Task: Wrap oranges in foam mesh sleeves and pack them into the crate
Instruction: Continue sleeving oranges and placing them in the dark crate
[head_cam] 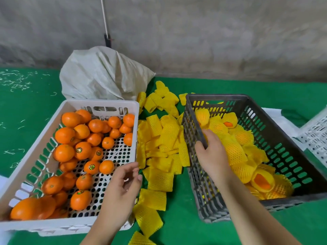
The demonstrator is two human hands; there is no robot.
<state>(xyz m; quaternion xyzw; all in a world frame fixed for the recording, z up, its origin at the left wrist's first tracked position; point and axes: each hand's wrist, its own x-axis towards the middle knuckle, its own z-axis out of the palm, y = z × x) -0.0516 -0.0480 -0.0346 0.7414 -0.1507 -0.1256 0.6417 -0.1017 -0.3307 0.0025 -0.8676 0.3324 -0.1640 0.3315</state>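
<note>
A white crate (pixel 99 103) on the left holds several bare oranges (pixel 65 152). Loose yellow foam mesh sleeves (pixel 161 177) lie in a pile between it and a dark grey crate (pixel 215 97) on the right. The grey crate holds several oranges wrapped in yellow sleeves (pixel 235 152). My right hand (pixel 212 154) grips the grey crate's left rim, thumb outside and fingers inside. My left hand (pixel 120 190) hovers over the white crate's right edge with fingers loosely curled and holds nothing.
Everything sits on a green table cover (pixel 26 106). A pale woven sack (pixel 104 75) stands behind the white crate. Part of another white crate (pixel 316 135) shows at the right edge. A grey wall with a white cable (pixel 105 20) closes the back.
</note>
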